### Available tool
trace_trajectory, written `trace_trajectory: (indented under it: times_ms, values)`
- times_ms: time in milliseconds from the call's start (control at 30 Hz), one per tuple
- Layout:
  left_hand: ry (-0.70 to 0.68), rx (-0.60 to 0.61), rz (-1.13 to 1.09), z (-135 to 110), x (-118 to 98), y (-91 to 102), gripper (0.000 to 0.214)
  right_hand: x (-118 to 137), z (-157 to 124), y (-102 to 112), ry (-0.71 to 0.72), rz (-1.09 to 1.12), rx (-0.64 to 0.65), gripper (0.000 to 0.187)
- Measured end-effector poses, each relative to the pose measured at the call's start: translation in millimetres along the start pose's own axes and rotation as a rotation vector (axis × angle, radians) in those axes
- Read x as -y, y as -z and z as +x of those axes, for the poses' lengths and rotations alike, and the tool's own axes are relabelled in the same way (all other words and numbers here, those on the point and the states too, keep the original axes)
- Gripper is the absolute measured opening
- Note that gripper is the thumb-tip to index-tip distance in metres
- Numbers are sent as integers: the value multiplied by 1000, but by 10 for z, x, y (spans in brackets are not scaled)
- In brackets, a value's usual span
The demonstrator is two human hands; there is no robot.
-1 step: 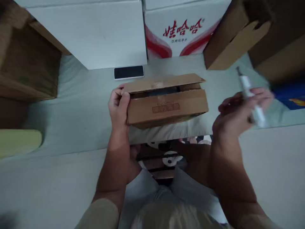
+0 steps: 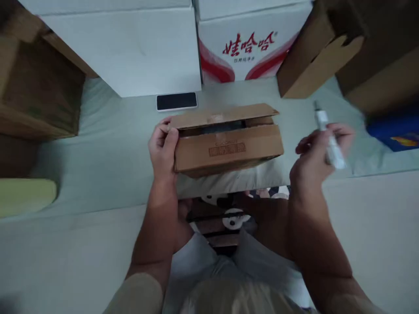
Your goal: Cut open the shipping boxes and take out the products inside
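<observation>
A small brown cardboard box (image 2: 229, 148) with red printing lies on the cloth-covered surface, its long top flap lifted and a dark gap under it. What is inside is mostly in shadow. My left hand (image 2: 163, 141) grips the box's left end, thumb on the near face and fingers behind. To the right of the box, apart from it, my right hand (image 2: 319, 150) is raised and closed around a slim white tool with a dark narrow tip (image 2: 332, 148). The tip points up and away from me. Motion blur hides the tool's exact kind.
A phone (image 2: 176, 101) lies behind the box, before a white carton (image 2: 131, 52) and a red-printed white carton (image 2: 248, 52). Brown cartons stand left (image 2: 42, 87) and right (image 2: 314, 61). A blue box (image 2: 396, 133) is far right, a yellow-green object (image 2: 26, 196) far left.
My right hand has moved left, closer to the box, with the white tool in it. My left hand keeps its grip on the box, and the view has shifted slightly.
</observation>
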State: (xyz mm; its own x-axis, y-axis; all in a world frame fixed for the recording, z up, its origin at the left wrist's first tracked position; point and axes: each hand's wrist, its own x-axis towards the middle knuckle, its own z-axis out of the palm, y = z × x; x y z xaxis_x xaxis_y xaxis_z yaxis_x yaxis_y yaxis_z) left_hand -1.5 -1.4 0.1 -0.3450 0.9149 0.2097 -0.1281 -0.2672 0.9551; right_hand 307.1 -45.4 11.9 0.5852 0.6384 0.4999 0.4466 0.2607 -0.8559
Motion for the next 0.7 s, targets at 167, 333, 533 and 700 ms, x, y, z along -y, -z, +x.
trace_trajectory:
  times_ms: [167, 333, 533, 700]
  values:
    - [-61, 54, 164, -41, -24, 107, 53, -525, 37, 159, -6, -619, 478, 38]
    - [-12, 27, 82, -85, -126, 156, 42, -776, 18, 109, 21, -701, 676, 39]
    - [69, -16, 144, -107, -318, 114, 19, -475, -88, 77, -30, -49, 362, 32]
    - [94, 7, 261, -134, -358, 143, 20, -110, -280, -1, 37, 439, 310, 43]
